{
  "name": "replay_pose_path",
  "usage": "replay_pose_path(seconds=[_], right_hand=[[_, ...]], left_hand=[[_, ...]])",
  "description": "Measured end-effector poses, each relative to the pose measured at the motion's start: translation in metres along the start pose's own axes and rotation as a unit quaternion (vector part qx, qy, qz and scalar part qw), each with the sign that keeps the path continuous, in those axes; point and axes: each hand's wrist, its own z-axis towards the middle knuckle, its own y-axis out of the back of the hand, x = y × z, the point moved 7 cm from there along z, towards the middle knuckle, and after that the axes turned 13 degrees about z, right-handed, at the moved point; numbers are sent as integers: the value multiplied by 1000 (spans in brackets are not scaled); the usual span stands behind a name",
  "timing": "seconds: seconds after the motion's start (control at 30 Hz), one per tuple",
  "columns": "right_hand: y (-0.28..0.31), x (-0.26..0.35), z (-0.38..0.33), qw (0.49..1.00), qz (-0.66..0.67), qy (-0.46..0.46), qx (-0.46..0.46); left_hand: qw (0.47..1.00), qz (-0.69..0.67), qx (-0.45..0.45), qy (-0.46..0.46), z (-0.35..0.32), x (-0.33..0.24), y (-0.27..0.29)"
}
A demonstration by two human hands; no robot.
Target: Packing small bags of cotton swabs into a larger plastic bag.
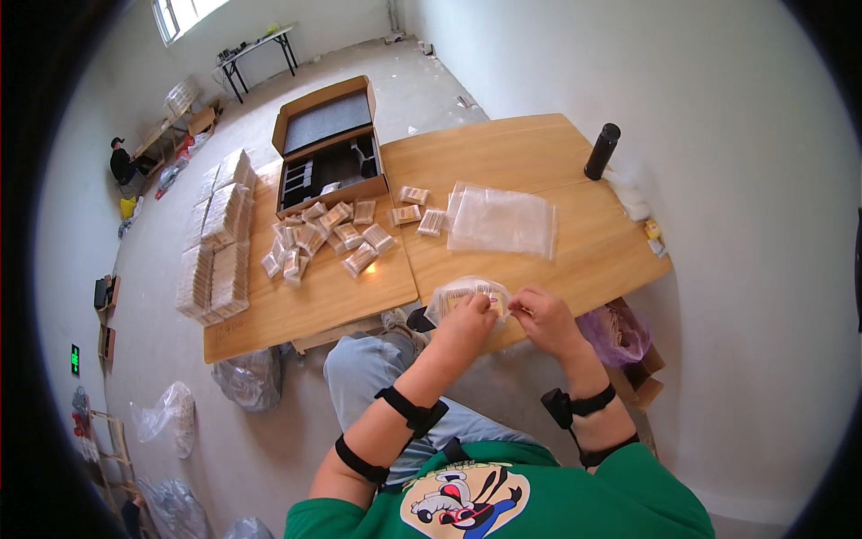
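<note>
Currently, the left hand [465,325] and right hand [546,322] pinch the clear bag [461,292] just beyond them.

You wear a green short-sleeved shirt [588,499] with a cartoon print [467,505], pale blue jeans [366,366], and black straps [361,461] bearing black units [557,408], left and right.

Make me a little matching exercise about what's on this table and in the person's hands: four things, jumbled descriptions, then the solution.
Things:
1. Bottle
2. Cardboard box
3. Flat clear bags
4. Filled bag

Descriptions:
A. Held by the left hand and right hand
B. Dark, near the far right edge of the table
C. Open, with its lid raised
D. Lying to the right of the loose packs

Pairs: 1-B, 2-C, 3-D, 4-A
</note>
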Motion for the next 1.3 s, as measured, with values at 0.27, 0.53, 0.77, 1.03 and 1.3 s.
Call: replay_pose_path(seconds=[0.27, 0.53, 0.77, 1.03, 1.3], right_hand=[[-4, 9, 13, 998, -29, 36, 32], [-1, -3, 19, 992, -49, 60, 96], [6, -1, 27, 996, -11, 40, 79], [-1, -5, 26, 999, -3, 22, 29], [8, -17, 8, 995, -40, 44, 74]], left_hand=[[975, -57, 161, 142, 11, 34, -17], [983, -78, 163, 16, -2, 46, 19], [977, -7, 208, 44, -3, 63, 32], [999, -20, -30, 10, -19, 87, 64], [988, -90, 27, 125, -33, 95, 59]])
